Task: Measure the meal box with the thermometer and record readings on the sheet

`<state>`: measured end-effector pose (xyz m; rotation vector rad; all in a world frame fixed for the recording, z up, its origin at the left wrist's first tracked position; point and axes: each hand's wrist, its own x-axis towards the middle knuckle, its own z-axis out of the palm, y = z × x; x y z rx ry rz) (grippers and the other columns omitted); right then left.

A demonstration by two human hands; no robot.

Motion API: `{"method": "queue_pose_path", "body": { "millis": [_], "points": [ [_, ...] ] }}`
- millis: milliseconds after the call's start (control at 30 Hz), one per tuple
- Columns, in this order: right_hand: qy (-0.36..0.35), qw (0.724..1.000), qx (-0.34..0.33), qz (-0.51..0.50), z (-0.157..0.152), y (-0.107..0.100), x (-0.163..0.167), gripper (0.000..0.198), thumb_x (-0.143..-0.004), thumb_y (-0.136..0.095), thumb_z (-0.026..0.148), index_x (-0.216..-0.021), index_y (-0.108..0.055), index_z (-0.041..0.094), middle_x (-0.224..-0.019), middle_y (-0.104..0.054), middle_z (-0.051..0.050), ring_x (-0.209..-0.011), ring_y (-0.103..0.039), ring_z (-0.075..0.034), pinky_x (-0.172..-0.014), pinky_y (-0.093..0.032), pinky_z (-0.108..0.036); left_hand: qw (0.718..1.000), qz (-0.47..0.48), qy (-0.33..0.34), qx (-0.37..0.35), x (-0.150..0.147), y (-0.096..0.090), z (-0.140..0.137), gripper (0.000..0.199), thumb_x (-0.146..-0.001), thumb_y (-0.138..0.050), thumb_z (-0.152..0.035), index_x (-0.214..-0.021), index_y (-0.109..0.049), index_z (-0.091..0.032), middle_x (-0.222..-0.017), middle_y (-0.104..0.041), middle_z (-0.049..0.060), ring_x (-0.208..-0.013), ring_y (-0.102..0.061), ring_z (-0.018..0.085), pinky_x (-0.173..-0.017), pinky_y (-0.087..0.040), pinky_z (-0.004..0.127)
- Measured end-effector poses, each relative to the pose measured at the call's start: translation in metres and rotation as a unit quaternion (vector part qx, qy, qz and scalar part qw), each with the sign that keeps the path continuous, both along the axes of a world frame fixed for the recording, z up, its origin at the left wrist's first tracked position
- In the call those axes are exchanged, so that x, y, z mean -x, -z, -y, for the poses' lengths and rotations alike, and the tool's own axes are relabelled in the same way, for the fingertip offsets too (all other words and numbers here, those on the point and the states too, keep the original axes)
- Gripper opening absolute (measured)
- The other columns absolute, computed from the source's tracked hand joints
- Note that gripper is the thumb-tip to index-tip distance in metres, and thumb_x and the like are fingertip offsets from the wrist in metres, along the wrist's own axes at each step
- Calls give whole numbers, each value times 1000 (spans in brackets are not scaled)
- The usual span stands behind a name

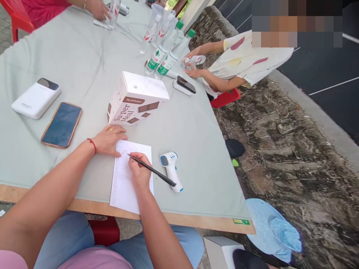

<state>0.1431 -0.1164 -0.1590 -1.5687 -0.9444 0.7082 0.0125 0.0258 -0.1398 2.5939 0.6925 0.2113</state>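
Sheet of paper [123, 190] lying over the table's [202, 201] near edge, with the right hand [139, 170] above it, its fingers closed around a black pen [153, 170] slanted toward the upper lines, a grip apparently suited to writing, though tip contact cannot be told. The left hand [109, 140] lies flat at the upper left corner, fingers spread and grasping nothing, probably steadying the page; an infrared thermometer [171, 172] rests just right, seemingly kept within reach. Beyond stand an upright carton [146, 87] and, farther, green-capped bottles [165, 61].
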Motion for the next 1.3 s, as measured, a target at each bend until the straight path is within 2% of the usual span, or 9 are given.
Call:
{"method": "queue_pose_path", "body": {
  "millis": [167,300,567,767,967,1133,1300],
  "points": [
    [44,999,8,7,1,5,6,14,-72,-56,35,-72,-55,21,-61,-55,3,-54,-48,-13,-52,-41,-26,1000,-1,-2,7,-1,2,1,64,-62,-75,-40,-121,-59,-22,-143,-46,9,-135,-38,30,-116,-18,42],
    [29,998,0,52,1,1,6,16,-71,-57,36,-65,-55,21,-58,-56,3,-56,-49,-13,-55,-41,-27,1000,13,2,3,-1,4,1,63,-62,-75,-39,-121,-59,-24,-143,-47,8,-135,-38,30,-116,-18,42],
    [5,999,5,53,0,2,8,15,-72,-57,34,-66,-58,20,-62,-57,2,-59,-50,-14,-58,-43,-29,1000,15,0,6,-1,2,2,61,-62,-74,-40,-119,-61,-22,-142,-47,9,-133,-39,31,-115,-19,42],
    [1,998,9,65,0,2,8,16,-73,-55,35,-66,-58,21,-62,-58,2,-59,-50,-14,-58,-43,-28,1000,20,0,4,-1,4,1,61,-62,-74,-41,-119,-61,-24,-141,-48,8,-133,-40,30,-115,-19,42],
    [-3,998,9,60,0,2,9,16,-72,-55,36,-66,-57,21,-62,-57,2,-60,-50,-14,-59,-43,-29,1000,7,-4,12,-1,1,2,63,-61,-76,-41,-119,-62,-20,-141,-47,11,-133,-40,30,-115,-19,42],
    [-7,998,3,56,-1,2,10,15,-72,-56,35,-66,-57,21,-62,-57,2,-60,-51,-14,-59,-43,-29,1000,15,-2,2,-1,2,2,62,-61,-75,-42,-119,-62,-24,-142,-48,8,-133,-40,31,-115,-20,43],
    [-3,999,4,53,-1,1,11,15,-71,-56,34,-65,-57,21,-61,-56,2,-59,-50,-15,-59,-43,-29,1000,5,-4,4,-1,2,2,63,-62,-75,-43,-119,-62,-21,-142,-47,10,-134,-39,31,-115,-20,42]
  ]
}}
